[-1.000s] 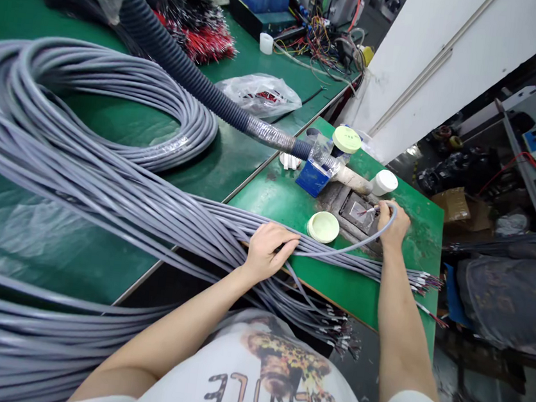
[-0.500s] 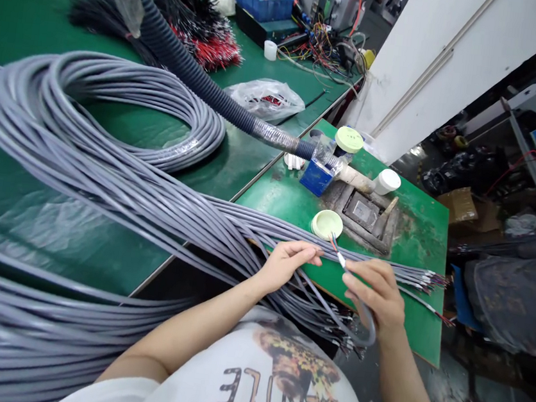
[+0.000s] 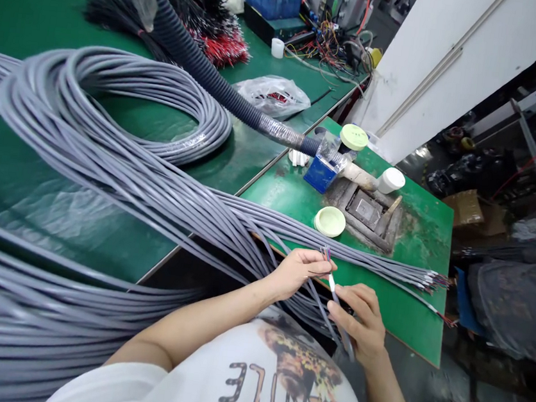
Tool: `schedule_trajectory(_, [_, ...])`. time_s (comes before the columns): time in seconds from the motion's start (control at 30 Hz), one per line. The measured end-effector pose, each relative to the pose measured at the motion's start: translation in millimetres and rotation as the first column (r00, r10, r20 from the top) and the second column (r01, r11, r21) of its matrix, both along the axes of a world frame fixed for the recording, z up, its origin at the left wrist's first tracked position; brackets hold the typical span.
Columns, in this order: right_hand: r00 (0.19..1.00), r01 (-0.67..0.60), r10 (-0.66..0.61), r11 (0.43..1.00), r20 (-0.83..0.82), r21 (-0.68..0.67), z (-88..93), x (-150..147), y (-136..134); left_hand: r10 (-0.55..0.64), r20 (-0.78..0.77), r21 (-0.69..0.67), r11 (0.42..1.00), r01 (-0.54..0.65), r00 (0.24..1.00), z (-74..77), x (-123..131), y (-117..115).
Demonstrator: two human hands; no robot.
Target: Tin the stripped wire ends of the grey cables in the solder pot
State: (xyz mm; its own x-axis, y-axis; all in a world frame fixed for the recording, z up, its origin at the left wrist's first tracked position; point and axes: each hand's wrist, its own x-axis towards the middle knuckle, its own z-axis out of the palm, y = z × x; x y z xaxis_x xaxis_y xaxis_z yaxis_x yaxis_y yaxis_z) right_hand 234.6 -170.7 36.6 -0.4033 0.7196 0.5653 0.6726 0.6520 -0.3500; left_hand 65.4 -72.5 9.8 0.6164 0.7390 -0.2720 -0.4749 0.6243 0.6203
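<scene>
Between my two hands is the end of a grey cable (image 3: 336, 295), with a white sleeve and thin coloured wires (image 3: 326, 253) fanning out at its tip. My left hand (image 3: 302, 271) pinches those wires between thumb and fingers. Just behind the white sleeve, my right hand (image 3: 361, 318) grips the grey jacket, fingers closed around it. A small pale-green round dish (image 3: 330, 221) stands just beyond my left hand. Past the hands, a bundle of grey cables (image 3: 377, 260) lies across the green board, its stripped ends at the right.
A big coil of grey cable (image 3: 158, 143) lies on the green table at left. Behind the dish is a solder pot (image 3: 366, 207) in a dirty frame. A dark corrugated hose (image 3: 205, 74) reaches down to a blue box (image 3: 319, 176). White and pale-green jars stand around the pot.
The cable end has come back from the dish toward my body. My left hand, free half a second ago, now has hold of the wires. The right hand has moved slightly left and down.
</scene>
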Motion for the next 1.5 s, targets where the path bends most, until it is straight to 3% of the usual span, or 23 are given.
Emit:
schedule_trajectory(0.57, [0.998,0.045,-0.046,0.999,-0.044,-0.018,-16.6,-11.3,-15.2,0.177,-0.092,0.172,0.972,-0.159,0.980,11.5,3.2,-10.7])
schedule_trajectory(1.03, [0.989,0.101,-0.106,0.993,-0.101,-0.055,-24.6,-18.4,-19.2,0.217,-0.125,0.234,0.955,-0.184,0.968,11.0,4.9,-10.6])
schedule_trajectory(1.27, [0.986,0.126,-0.132,0.990,-0.102,-0.066,-27.4,-18.1,-19.5,0.200,-0.113,0.199,0.964,-0.175,0.973,8.9,5.0,-10.4])
schedule_trajectory(1.5, [0.984,0.109,-0.118,0.992,-0.131,-0.069,-26.9,-18.7,-17.3,0.136,-0.066,0.048,0.990,-0.133,0.988,4.3,7.3,-9.7])
